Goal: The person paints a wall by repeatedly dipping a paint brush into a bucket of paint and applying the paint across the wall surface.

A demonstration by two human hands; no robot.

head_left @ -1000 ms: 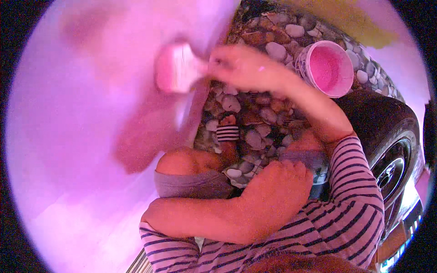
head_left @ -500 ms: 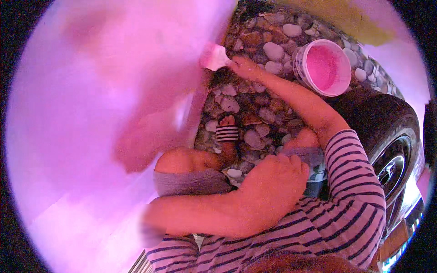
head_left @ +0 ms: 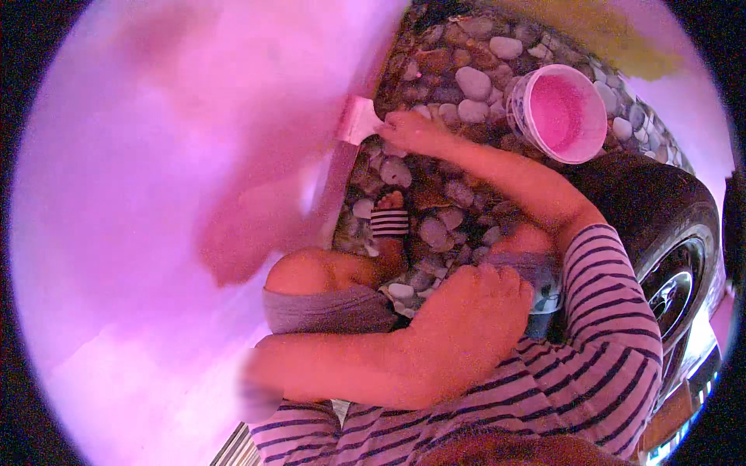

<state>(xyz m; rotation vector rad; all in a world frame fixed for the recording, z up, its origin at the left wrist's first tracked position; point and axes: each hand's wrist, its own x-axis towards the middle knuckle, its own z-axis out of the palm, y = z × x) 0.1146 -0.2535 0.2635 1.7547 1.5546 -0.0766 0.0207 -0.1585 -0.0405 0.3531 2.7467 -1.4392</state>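
Observation:
My right hand point(head_left: 410, 133) grips the handle of a wide, flat paintbrush point(head_left: 360, 122). Its pale bristles, tinted pink, press against the lower part of the light wall point(head_left: 140, 210), close to where the wall meets the pebbled ground. The handle is mostly hidden by my fingers. My left arm lies bent across my body, and my left hand point(head_left: 478, 314) rests by my right leg with its fingers curled in. The palm side is turned away, so whatever it may hold is hidden. Beyond my right forearm stands a white bucket point(head_left: 600, 116) with pink paint inside.
Rounded stones in grey, white and brown cover the pebble-patterned ground point(head_left: 435, 233). My sandalled foot point(head_left: 388, 221) stands near the wall's base. A black car tyre point(head_left: 645, 198) is close on my right. A yellowish patch point(head_left: 622, 39) lies at the far right.
The paintbrush in my right hand has slid along the wall's lower edge toward me and slightly left. My left hand has stayed in place. The view has shifted a little.

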